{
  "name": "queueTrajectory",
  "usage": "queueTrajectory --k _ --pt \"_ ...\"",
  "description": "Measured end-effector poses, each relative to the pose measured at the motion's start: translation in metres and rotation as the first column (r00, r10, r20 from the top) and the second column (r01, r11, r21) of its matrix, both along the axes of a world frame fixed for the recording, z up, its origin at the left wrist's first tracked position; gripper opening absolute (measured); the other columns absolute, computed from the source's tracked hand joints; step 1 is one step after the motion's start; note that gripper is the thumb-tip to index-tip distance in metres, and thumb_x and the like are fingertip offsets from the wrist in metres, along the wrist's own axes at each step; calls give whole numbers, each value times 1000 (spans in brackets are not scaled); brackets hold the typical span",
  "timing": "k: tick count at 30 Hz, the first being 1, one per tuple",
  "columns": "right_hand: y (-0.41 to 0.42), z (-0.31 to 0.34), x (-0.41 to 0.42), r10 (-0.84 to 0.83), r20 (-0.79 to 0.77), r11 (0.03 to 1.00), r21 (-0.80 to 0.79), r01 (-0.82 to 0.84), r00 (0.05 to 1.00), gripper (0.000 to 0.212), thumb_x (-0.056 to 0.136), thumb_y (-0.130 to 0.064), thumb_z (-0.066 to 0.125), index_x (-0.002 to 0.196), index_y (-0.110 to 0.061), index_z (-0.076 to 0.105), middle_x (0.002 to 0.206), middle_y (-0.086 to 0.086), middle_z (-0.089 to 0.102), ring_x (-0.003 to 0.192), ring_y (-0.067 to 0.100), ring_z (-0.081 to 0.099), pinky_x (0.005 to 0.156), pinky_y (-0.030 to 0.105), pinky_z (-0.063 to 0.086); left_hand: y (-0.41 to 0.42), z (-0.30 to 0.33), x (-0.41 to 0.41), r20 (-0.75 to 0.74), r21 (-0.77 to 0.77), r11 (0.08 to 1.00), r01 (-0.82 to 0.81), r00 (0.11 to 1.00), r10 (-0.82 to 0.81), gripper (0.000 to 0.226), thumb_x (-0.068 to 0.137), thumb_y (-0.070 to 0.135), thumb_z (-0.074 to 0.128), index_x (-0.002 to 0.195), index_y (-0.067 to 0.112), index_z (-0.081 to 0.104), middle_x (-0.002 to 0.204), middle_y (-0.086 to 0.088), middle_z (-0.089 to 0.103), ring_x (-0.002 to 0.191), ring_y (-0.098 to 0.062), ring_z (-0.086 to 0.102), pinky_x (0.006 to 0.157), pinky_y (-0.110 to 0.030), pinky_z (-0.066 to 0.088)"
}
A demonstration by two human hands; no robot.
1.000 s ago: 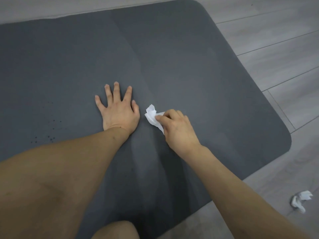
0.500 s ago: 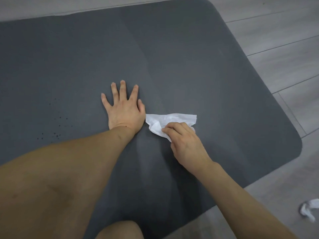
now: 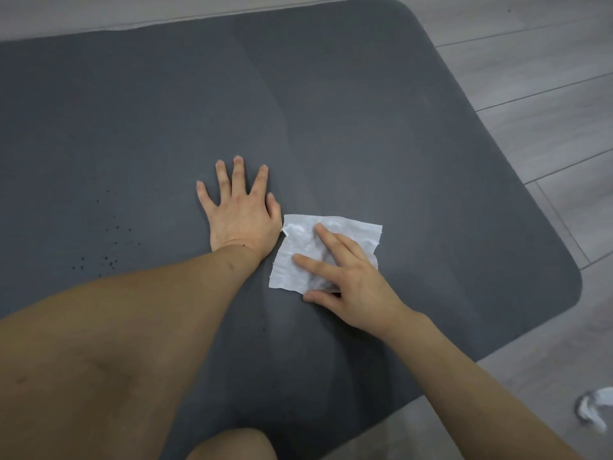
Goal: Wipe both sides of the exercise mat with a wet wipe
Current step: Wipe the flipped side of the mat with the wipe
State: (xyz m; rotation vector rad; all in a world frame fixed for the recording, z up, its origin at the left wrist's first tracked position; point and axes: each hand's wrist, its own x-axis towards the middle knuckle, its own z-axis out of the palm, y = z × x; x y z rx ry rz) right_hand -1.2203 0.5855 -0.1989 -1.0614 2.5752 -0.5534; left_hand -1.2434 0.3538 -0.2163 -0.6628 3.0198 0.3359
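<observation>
Right hand (image 3: 355,280), fingers straight, presses flat wet wipe (image 3: 298,260) onto mat (image 3: 398,144); left hand (image 3: 240,217) splayed flat just beside, gripping nothing.

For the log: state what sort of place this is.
Probably a room at home or a small exercise space: a dark grey exercise mat lies on grey wood-look plank flooring, and a crumpled used wipe lies on the floor beside it.

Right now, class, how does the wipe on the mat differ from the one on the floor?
The wipe on the mat lies spread flat under the right hand; the floor wipe is crumpled and untouched. The first rests on the dark mat, the second on grey floorboards. Both are white.
</observation>
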Motion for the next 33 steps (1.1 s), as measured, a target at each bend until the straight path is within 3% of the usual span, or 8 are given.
queueTrajectory --k 6,11,14,19,21,24,29,33 --pt "25 15 18 -110 -37 972 205 115 993 56 105 -61 25 159 -50 13 171 -7 -13 155 11 -19 128 40 2 0 -1 1 -8 12 1000 1 1000 -1 60 101 44 23 160 34 25 172 -6 9 158 -32 -3 122 -68 1" --pt "34 17 22 -284 -181 957 5 290 942 34 106 -42 39 126 -31 65 145 -6 53 140 17 44 112 40 37 -1 -1 1 -13 10 1000 0 1000 0 59 101 44 24 160 33 25 172 -7 10 158 -33 -2 122 -68 1" --pt "16 15 1 -434 -278 901 -101 423 857 15 100 -28 58 109 -20 66 112 -5 62 108 22 58 93 38 43 -1 -1 1 -13 4 1000 -4 1000 4 60 101 44 23 160 34 25 171 -7 10 158 -32 -2 122 -68 1" --pt "-12 -6 5 -539 -262 815 80 574 801 53 102 -40 51 149 -15 45 156 13 40 145 33 34 120 52 28 0 -2 0 -17 9 1000 -3 1000 3 59 102 43 25 160 33 26 171 -7 10 158 -32 -1 122 -67 1" --pt "-15 -16 19 -495 -229 809 228 541 838 61 108 -47 23 164 -24 14 171 8 4 158 28 1 127 52 5 -1 -2 0 -17 12 1000 -4 1000 4 59 102 43 25 160 33 26 171 -7 10 158 -32 -2 122 -67 0" --pt "-11 -16 24 -447 -181 830 281 481 876 62 106 -51 8 164 -31 -3 171 2 -12 157 22 -17 127 52 -2 -1 -2 1 -13 1 1000 -5 1000 5 59 102 43 24 160 33 26 171 -6 10 158 -32 -2 122 -67 1" --pt "4 10 15 -308 -229 899 248 361 923 58 108 -47 15 164 -29 14 172 2 0 158 24 -8 127 53 1 0 0 1 -4 9 1000 -3 1000 3 59 102 43 24 160 33 26 172 -6 10 158 -32 -2 122 -67 1" --pt "28 9 -17 106 -156 984 158 -81 982 51 110 -28 31 161 -19 30 171 -2 14 158 19 3 126 50 18 -1 -1 1 -9 13 1000 -4 1000 4 59 102 43 24 160 33 26 172 -6 10 158 -32 -3 122 -67 1"
